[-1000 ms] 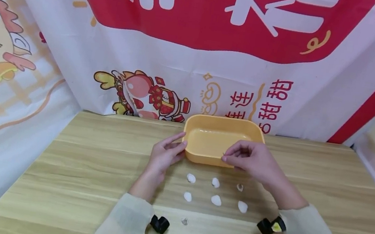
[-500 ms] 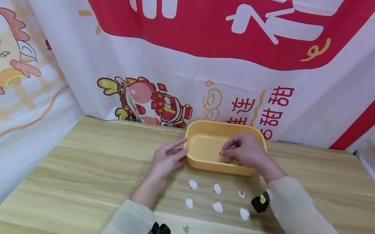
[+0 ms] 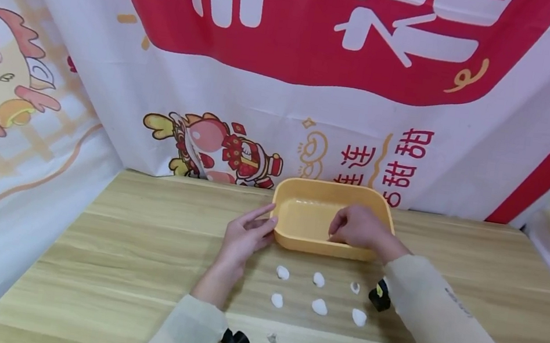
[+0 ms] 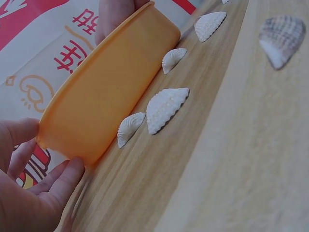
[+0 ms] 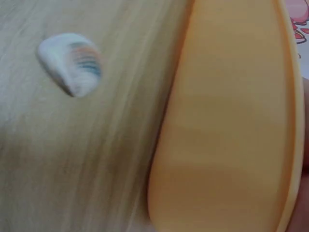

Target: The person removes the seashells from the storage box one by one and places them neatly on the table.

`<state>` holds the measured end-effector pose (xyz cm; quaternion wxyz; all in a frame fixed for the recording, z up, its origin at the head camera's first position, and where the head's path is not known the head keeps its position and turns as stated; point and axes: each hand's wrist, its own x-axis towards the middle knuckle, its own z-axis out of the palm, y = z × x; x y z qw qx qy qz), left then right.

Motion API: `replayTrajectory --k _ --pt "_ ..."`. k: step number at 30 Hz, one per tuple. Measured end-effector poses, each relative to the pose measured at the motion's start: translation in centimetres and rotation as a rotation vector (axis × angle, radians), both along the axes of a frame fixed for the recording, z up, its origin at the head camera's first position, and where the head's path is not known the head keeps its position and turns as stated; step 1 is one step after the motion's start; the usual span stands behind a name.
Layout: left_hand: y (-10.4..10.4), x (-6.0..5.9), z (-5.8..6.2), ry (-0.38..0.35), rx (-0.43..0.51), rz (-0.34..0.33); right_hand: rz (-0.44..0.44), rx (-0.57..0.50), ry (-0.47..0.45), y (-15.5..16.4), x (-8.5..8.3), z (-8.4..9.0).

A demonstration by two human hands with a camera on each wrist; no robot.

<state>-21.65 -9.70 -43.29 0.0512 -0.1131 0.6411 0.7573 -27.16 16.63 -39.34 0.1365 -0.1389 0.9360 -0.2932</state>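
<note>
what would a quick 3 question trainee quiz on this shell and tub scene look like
1. True or false: the left hand touches the orange tub.
2. How many shells lie on the table, counting the grey one?
3. The right hand is: A) over the tub's inside, B) flat on the table, C) on the banner.

Key: 1 true; 2 seven; 3 A.

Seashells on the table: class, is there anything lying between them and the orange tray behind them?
Nothing visible does. The seashells lie in rows on bare wooden table just in front of the orange tray. The left hand rests fingers against the tray's left corner, and the right hand is over its right part, both clear of that gap.
</note>
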Motion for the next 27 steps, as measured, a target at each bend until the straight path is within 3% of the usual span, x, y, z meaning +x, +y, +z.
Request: replayTrajectory --k 27 --pt "-0.02 0.17 -0.04 0.020 0.011 0.008 -0.064 -0.003 -0.028 -0.12 -0.24 -0.32"
